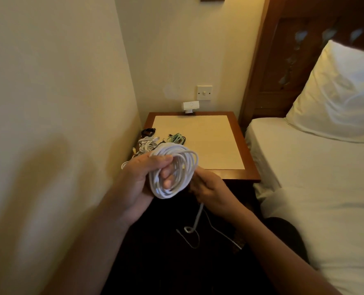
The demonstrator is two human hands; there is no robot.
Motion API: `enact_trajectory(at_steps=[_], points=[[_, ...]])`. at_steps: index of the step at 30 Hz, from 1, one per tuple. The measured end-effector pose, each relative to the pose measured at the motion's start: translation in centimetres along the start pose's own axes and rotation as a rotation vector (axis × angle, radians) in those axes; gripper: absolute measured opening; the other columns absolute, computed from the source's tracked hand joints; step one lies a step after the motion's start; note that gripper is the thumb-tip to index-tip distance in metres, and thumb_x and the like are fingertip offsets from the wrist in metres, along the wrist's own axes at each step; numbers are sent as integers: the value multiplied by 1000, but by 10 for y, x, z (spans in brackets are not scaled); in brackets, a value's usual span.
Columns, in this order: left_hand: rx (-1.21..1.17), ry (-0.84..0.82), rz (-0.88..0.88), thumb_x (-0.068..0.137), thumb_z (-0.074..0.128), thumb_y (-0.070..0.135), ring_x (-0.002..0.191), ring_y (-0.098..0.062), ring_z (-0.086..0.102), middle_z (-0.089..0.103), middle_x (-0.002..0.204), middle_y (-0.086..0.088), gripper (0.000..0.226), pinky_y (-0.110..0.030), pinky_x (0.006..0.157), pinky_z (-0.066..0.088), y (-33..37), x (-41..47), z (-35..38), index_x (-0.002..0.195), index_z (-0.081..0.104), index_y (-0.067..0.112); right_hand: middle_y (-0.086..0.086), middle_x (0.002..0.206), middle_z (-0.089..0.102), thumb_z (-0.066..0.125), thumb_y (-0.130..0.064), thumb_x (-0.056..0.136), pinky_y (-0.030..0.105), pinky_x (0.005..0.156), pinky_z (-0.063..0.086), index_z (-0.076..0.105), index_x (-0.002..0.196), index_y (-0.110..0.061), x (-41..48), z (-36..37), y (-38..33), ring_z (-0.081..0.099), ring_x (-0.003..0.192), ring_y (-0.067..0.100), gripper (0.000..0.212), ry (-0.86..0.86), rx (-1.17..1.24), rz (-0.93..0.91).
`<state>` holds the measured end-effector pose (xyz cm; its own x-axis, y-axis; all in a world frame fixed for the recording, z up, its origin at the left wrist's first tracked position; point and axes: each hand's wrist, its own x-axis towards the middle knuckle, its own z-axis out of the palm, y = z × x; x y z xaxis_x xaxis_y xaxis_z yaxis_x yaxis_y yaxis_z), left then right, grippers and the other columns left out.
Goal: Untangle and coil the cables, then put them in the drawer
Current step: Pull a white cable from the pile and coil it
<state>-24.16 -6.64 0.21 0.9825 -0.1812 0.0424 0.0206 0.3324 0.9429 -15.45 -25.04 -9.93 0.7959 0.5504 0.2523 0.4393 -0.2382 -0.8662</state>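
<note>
Before nightstand [236, 174] edge, coiled white cable [183, 158]

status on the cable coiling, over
Left hand grips white cable coil. Right hand holds loose tail, knot hanging below. Other cables lie on nightstand; drawer not in view.

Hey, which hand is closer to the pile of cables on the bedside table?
Left. The left hand, gripping the white coil, is just in front of the pile; the right hand is farther back and to the right.
</note>
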Motion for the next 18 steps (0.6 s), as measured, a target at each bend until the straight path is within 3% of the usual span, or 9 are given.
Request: enact_trajectory(at_steps=[2, 6, 10, 12, 14, 16, 18], points=[[-83, 85, -9, 89, 60, 17, 49, -13, 45, 45, 55, -2, 19, -26, 55, 41, 5, -1, -12, 76, 51, 7, -20, 76, 60, 43, -22, 111, 29, 62, 44, 63, 99, -33, -8, -15, 17, 53, 65, 7, 26, 70, -153, 23], [-254, 297, 68, 91, 56, 14, 53, -12, 47, 46, 59, 0, 12, -24, 62, 46, -3, 12, -21, 82, 52, 8, -19, 72, 58, 41, -29, 111, 26, 55, 42, 61, 99, -37, -35, -14, 22, 50, 56, 3, 25, -2, -193, 186], [135, 459, 198, 99, 62, 20, 78, -19, 67, 67, 79, -9, 18, -36, 84, 56, -24, 32, -11, 87, 63, 6, -7, 85, 62, 41, -37, 110, 28, 60, 50, 58, 112, -38, -59, 25, -24, 59, 65, 7, 18, -314, -239, 232], [396, 439, 215, 97, 67, 28, 80, -21, 69, 72, 87, -11, 19, -30, 78, 59, -36, 36, -5, 107, 66, 11, -3, 85, 63, 40, -41, 110, 27, 60, 49, 58, 116, -35, -58, 34, -53, 59, 65, 9, 20, -378, -238, 218], [602, 367, 186, 95, 69, 32, 77, -21, 70, 73, 87, -11, 25, -25, 70, 58, -48, 36, -3, 115, 64, 19, -5, 78, 60, 41, -41, 109, 28, 62, 48, 58, 102, -29, -50, 28, -78, 56, 62, 8, 22, -353, -329, 140], [631, 285, 107, 95, 70, 31, 83, -25, 71, 73, 90, -10, 25, -32, 74, 58, -56, 31, -6, 116, 65, 19, -7, 73, 59, 44, -39, 108, 27, 64, 47, 58, 88, -27, -41, 12, -95, 55, 61, 8, 27, -280, -465, 30], [527, 177, -2, 99, 64, 41, 97, -33, 70, 74, 102, -13, 32, -46, 86, 57, -62, 23, -12, 117, 68, 15, -8, 73, 62, 51, -38, 105, 19, 60, 40, 68, 89, -24, -32, -8, -103, 56, 62, 5, 28, -215, -501, 1]])
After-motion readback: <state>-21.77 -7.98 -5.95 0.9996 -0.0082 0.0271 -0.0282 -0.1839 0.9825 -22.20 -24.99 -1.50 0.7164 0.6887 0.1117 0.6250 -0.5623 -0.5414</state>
